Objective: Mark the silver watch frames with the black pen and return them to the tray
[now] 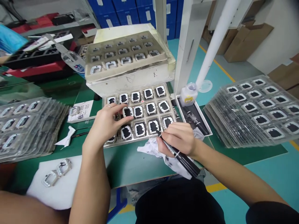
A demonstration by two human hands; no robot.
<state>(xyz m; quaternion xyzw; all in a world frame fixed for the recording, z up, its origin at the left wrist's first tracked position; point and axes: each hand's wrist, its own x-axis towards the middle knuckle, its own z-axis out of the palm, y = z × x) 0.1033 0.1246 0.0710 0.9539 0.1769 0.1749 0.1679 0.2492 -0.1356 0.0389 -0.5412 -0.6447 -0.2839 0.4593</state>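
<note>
A clear plastic tray [145,117] holding rows of silver frames with black centres lies in front of me. My left hand [114,119] is over the tray's left part, thumb and fingers closed on one silver frame [127,112], which seems raised a little from its pocket. In my right hand [175,140] is a black marker [184,161], gripped like a pen, its tip pointing up and left at the tray's lower right edge. A crumpled white cloth [173,163] with dark stains lies under the right hand.
Stacks of filled trays stand at the left [30,127] and right [254,115]. Behind is a beige tray [126,53] on a white box. A small box [193,118] with markers and a bottle [188,95] sit right. Two frames rest on white foam [58,196].
</note>
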